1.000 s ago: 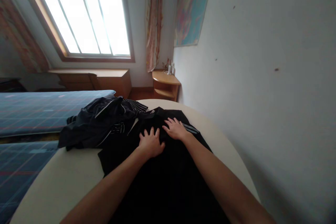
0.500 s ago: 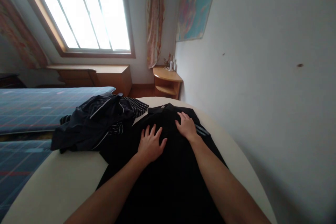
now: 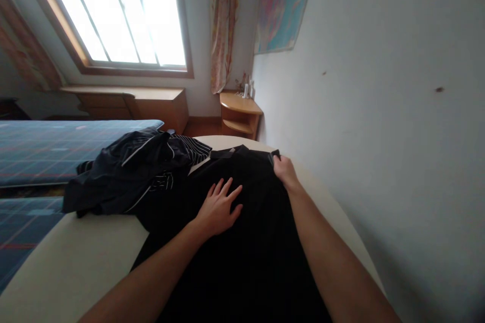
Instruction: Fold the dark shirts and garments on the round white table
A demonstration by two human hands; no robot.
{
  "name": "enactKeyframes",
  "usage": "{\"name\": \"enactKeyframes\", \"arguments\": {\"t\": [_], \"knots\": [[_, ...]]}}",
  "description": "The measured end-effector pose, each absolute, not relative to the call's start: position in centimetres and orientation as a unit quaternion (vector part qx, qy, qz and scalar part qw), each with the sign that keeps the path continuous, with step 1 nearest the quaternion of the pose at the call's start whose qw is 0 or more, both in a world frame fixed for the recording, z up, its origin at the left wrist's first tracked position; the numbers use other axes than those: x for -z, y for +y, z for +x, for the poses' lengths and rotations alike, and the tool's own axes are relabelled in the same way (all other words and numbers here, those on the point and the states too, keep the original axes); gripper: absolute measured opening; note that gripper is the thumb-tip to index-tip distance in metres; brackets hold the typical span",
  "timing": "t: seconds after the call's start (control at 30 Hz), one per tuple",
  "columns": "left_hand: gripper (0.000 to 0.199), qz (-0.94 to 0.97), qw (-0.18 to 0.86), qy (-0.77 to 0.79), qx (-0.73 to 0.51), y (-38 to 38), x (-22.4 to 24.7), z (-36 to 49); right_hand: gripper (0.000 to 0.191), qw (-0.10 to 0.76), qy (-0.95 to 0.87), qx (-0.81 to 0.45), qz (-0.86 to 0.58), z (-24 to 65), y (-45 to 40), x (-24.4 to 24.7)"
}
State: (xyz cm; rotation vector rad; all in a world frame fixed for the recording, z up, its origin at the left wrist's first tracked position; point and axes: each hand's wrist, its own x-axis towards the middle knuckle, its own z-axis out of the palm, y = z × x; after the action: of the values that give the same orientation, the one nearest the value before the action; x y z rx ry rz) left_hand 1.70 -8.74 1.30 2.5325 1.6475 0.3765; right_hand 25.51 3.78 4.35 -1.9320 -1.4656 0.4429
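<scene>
A black shirt (image 3: 242,262) lies spread over the pale round table (image 3: 87,257), its collar at the far side. My left hand (image 3: 217,209) rests on the middle of the shirt with its fingers apart. At the shirt's far right shoulder, my right hand (image 3: 285,169) is closed on the cloth, with a bit of the edge sticking up beyond the thumb. The grey stripes on that side are mostly hidden. To the left of the shirt is a heap of dark clothes (image 3: 113,176) with white piping and striped parts.
A bed with a blue checked cover (image 3: 34,151) stands to the left, close to the table. On the right rises a white wall (image 3: 379,111). A wooden corner shelf (image 3: 240,103) and a desk (image 3: 159,93) stand beyond the table, under the window (image 3: 113,15).
My right hand has moved right from lying flat on the shirt to gripping its shoulder edge. My left hand has stayed nearly in place. The view has tilted slightly.
</scene>
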Motion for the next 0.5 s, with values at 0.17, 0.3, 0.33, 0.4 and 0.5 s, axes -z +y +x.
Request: {"name": "enactKeyframes", "arguments": {"t": [0.17,0.3,0.33,0.4,0.5], "knots": [[0.057,0.832,0.057,0.539,-0.123,-8.7,-1.4,1.8,0.044,0.433,-0.497,-0.230,-0.716,29.4,4.5,-6.3],[0.056,0.831,0.058,0.539,-0.128,-8.6,-1.3,1.6,0.038,0.490,-0.477,-0.276,-0.675,29.8,3.9,-7.2],[0.056,0.831,0.058,0.538,-0.128,-8.6,-1.2,1.6,0.037,0.492,-0.480,-0.298,-0.663,29.6,3.6,-7.4],[0.056,0.832,0.057,0.536,-0.129,-8.6,-1.1,1.5,0.036,0.474,-0.504,-0.344,-0.635,28.8,3.0,-7.9],[0.055,0.832,0.053,0.536,-0.131,-8.5,-1.0,1.5,0.037,0.383,-0.603,-0.382,-0.586,27.3,2.1,-8.3]]}}
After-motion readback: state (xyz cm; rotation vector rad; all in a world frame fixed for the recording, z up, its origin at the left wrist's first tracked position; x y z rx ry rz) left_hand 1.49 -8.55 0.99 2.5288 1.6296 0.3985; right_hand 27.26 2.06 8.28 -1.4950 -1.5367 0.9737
